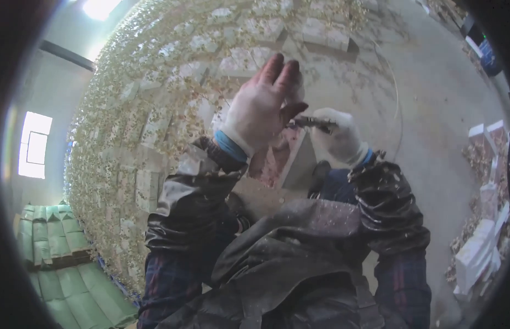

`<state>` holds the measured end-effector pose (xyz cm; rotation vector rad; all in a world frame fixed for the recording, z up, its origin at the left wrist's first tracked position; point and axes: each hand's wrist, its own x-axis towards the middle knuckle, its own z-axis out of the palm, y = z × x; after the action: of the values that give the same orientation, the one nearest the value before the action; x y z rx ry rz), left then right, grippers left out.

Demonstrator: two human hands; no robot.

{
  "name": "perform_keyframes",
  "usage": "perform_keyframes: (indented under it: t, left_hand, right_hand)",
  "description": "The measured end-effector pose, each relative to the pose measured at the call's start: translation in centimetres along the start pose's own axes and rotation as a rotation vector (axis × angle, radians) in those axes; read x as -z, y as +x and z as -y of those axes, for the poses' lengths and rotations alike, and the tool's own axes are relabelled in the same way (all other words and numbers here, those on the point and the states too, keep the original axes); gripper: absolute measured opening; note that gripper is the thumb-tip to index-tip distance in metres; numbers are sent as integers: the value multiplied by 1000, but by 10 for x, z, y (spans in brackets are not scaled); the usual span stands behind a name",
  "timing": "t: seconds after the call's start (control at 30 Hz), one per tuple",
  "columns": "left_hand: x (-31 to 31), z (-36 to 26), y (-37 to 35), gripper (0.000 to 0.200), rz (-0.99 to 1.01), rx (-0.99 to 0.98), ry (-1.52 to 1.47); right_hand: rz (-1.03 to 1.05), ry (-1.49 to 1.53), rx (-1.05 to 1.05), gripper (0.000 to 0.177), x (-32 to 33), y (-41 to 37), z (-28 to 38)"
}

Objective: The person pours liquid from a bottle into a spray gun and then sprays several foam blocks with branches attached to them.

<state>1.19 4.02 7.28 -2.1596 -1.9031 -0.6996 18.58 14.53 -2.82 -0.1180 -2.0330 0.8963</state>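
My left hand (256,107), in a pale glove with bare, dirty-looking fingertips and a blue cuff, is raised in the middle of the view. Its fingers stretch upward and its thumb points right; I see nothing held in it. My right hand (340,137), in a similar glove, closes on a dark slim tool (316,123) that looks like pruning shears, its tip close to my left thumb. Below the hands, a white-sided foam box (300,162) with reddish-brown contents stands near my knees. My left wrist partly hides it.
Thin leafy stems (150,98) rise from rows of white boxes (326,34) ahead and to the left. Stacked green packs (54,233) lie at lower left. White foam pieces (477,255) and plant litter line the right side. A thin hose (398,98) crosses the grey floor.
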Motion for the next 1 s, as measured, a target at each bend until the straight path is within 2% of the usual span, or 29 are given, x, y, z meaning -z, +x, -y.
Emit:
perform_keyframes:
  t: [0.1, 0.2, 0.33, 0.4, 0.43, 0.5, 0.53, 0.6, 0.7, 0.8, 0.83, 0.9, 1.0]
  left_hand:
    - [-9, 4, -5, 78, -33, 14, 41]
    - [-13, 4, -6, 80, 40, 93, 37]
    - [-13, 11, 1, 84, -25, 110, -29]
    - [-12, 15, 4, 101, -144, 48, -26]
    - [-11, 13, -6, 99, -229, 69, -83]
    - [-9, 9, -24, 95, -562, 134, -314]
    - [-12, -4, -38, 92, -544, 264, -359]
    - [-18, -29, -67, 87, -464, 783, -533]
    - [-56, -40, -111, 82, -427, 1014, -782]
    - [-55, -46, -119, 51, -184, 1146, -757]
    - [-69, -40, -127, 57, -165, 1147, -828]
    - [-98, -28, -140, 81, -55, 1107, -1117]
    - [-85, -31, -125, 77, -174, 866, -1570]
  right_hand:
    - [-3, -47, -51, 19, -2, -3, 2]
    - [49, -31, -95, 19, 0, -4, 0]
    - [55, -37, -95, 19, -1, 2, -6]
    - [12, 5, -84, 22, -3, 11, 2]
    - [29, 10, -97, 21, -4, 10, 1]
    - [79, 25, -150, 19, -6, 8, 0]
    - [98, 51, -165, 19, -6, 7, -1]
    - [179, 149, -220, 21, -7, 7, -2]
    - [183, 230, -248, 18, -19, 9, 14]
    - [199, 247, -340, 18, -30, 3, 14]
    - [219, 256, -350, 17, -34, 3, 15]
    - [262, 273, -404, 15, -39, -1, 17]
    - [273, 267, -347, 23, -56, -13, 21]
